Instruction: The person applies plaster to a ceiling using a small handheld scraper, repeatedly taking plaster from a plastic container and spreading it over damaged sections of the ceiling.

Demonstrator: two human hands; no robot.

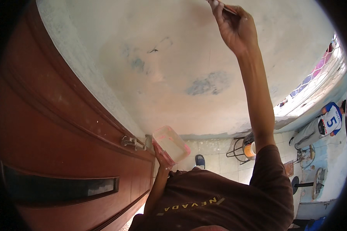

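Observation:
My left hand (165, 158) grips the near side of a pinkish plastic tub (185, 148), low in front of the wall and beside the door. Pale, whitish material lies in the tub and smears its rim. Raised high, my right hand (235, 29) is closed on a thin brown-handled tool (228, 8) close to the wall. The tool's working end passes beyond the upper edge, so its kind is not clear. The off-white wall (173, 104) carries bluish-grey patches and a small dark mark.
A brown wooden door (65, 123) with a metal handle (131, 141) stands at the left. Below my right arm, a bucket (250, 148) rests on a stool (239, 152). A grated window (316, 86) and another person (327, 121) are at the right, above the tiled floor (227, 169).

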